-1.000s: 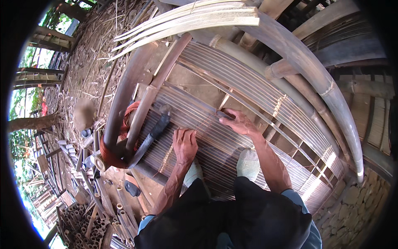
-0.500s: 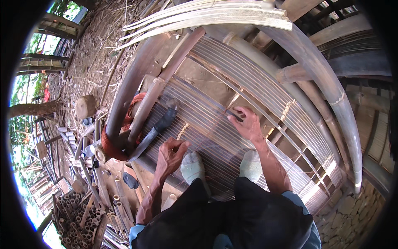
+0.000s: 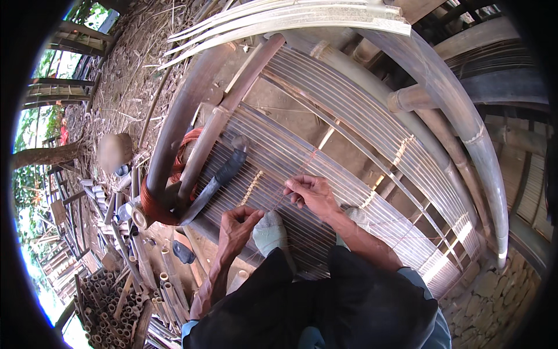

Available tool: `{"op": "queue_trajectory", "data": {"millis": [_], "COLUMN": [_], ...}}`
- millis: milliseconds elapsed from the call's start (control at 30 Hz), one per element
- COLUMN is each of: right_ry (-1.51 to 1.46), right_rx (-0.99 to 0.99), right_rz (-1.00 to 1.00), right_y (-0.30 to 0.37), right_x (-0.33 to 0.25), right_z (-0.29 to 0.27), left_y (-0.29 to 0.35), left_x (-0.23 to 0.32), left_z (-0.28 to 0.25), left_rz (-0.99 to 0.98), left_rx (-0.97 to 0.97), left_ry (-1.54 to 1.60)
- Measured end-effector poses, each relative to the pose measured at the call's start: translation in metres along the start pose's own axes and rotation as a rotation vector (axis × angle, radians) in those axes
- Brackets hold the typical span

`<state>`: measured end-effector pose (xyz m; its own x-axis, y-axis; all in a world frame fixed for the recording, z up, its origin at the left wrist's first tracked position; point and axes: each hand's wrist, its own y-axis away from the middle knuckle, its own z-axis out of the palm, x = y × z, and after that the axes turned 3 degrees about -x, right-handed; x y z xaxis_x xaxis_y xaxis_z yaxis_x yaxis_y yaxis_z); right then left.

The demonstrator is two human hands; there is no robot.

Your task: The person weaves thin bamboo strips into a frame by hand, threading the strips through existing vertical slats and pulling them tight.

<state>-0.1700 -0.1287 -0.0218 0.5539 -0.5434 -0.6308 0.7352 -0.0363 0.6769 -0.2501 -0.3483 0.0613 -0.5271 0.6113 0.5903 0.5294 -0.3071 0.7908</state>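
Observation:
My left hand (image 3: 235, 231) is closed in a pinch above the slats, left of my feet, on a thin reddish cord. The cord (image 3: 311, 158) runs up past my right hand to the row of thin strips. My right hand (image 3: 314, 195) also has thumb and fingers together on the cord, close to the left. Both hands are over a panel of long narrow bamboo slats (image 3: 256, 136). A knife (image 3: 200, 203) with a dark wrapped handle (image 3: 231, 167) lies on the slats left of my hands. Fingertip details are too small to make out.
Thick bamboo poles (image 3: 189, 110) and a curved pole (image 3: 465, 128) frame the panel. Reddish cord bundles (image 3: 154, 203) wrap the left pole joint. Pale split strips (image 3: 290, 26) lie across the top. Cut bamboo tubes (image 3: 110, 299) are piled at lower left, and a wooden block (image 3: 114, 151) stands nearby.
My right hand has moved down and left from the slats toward my left hand, its fingers drawn together. My left hand has shifted slightly down.

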Motion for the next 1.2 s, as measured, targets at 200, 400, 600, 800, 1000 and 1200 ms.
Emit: {"op": "queue_trajectory", "data": {"millis": [200,400,600,800,1000,1200], "right_ry": [0.096,0.162,0.213,0.821,1.052,1.014], "right_rx": [-0.005,-0.04,-0.042,0.209,0.224,0.033], "right_rz": [-0.036,-0.095,-0.186,-0.773,-0.885,-1.004], "right_y": [0.008,0.024,0.033,0.022,0.023,0.009], "right_x": [-0.002,-0.023,-0.034,-0.036,-0.047,-0.048], "right_z": [-0.002,0.003,0.01,-0.005,0.002,-0.005], "left_y": [0.005,0.009,0.023,0.062,0.082,0.061], "left_x": [-0.008,-0.008,0.008,0.03,0.036,0.062], "left_z": [0.001,0.002,-0.024,-0.084,-0.079,-0.036], "left_rz": [0.204,0.198,0.03,-0.059,0.265,0.739], "left_rx": [0.086,0.032,-0.252,-0.123,-0.204,-0.261], "left_ry": [0.098,0.236,-0.123,-0.07,0.009,0.454]}}
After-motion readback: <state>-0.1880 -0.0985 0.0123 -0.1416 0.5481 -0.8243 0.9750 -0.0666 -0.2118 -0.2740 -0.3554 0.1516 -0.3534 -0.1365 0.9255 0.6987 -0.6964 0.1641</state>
